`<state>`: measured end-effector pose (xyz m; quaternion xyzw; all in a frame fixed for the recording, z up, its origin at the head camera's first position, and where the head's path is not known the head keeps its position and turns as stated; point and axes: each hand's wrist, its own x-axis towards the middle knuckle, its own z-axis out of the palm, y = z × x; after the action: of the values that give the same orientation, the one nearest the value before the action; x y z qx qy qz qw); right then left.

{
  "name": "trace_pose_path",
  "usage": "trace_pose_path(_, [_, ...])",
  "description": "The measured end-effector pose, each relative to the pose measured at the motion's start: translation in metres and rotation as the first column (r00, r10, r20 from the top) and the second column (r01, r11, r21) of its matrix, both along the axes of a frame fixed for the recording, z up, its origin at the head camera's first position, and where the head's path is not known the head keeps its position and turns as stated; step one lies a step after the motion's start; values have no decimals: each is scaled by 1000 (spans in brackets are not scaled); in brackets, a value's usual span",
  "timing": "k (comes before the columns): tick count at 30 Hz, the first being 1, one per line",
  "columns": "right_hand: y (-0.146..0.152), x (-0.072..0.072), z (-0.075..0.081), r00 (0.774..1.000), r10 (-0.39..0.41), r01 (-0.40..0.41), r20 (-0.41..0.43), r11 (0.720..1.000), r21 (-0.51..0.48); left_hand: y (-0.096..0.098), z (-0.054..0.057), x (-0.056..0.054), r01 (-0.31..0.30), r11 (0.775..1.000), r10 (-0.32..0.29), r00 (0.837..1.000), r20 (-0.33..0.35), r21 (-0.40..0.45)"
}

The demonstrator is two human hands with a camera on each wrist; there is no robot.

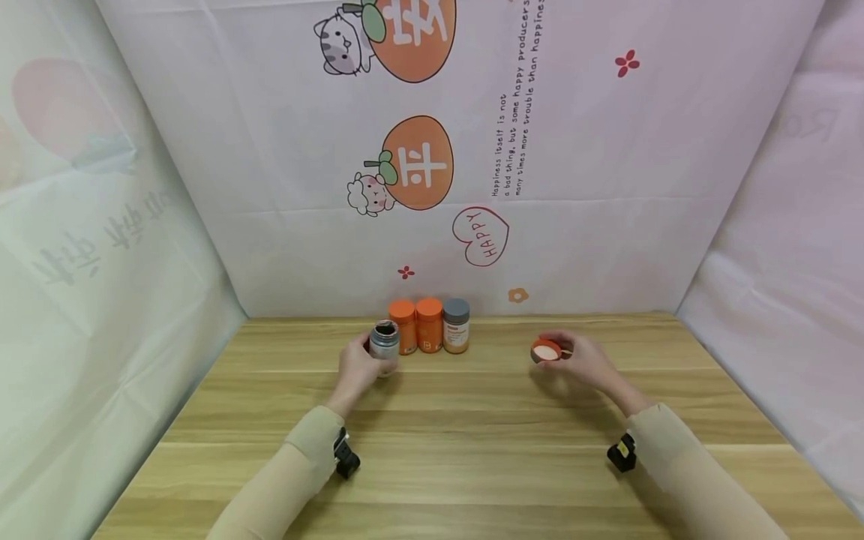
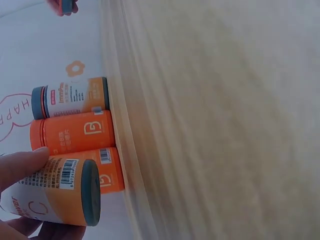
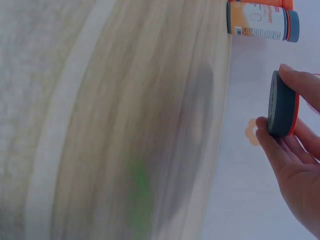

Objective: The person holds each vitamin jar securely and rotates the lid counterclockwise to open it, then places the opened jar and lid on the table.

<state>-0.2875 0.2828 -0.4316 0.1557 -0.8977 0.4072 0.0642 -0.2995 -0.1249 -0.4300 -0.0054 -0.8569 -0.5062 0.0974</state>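
Note:
In the head view my left hand grips an uncapped supplement jar, its round mouth facing up and dark inside. The left wrist view shows this jar's white and orange label with a barcode and its grey base, tilted off the tabletop. My right hand, well to the right, pinches a grey screw lid by its edge. The lid's pale inside and orange-red rim face the head camera; in the right wrist view its dark grey side sits between thumb and fingers, above the table.
Just right of the held jar, two orange jars and a grey-capped jar stand in a row near the back wall. The wooden table is bordered by white printed cloth walls at the back and sides.

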Motion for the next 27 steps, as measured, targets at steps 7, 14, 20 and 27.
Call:
trace_pose_path(7, [6,-5,-1,1000,-7,7,10,1000,15,-9,-2,-7,-39,999,40,999,10,-23])
trace_pose_path(14, [11,-10,-4,1000,-22,22,-1,998,60,-19,-4,-13,-68,997,69,997,25,-39])
trace_pose_path(20, [14,-13,-2,1000,-27,28,-9,997,71,-25,-4,-18,-85,996,86,996,22,-38])
trace_pose_path(27, [22,-18,-6,999,-41,42,-9,995,88,-31,-6,-22,-100,994,100,995,-3,-36])
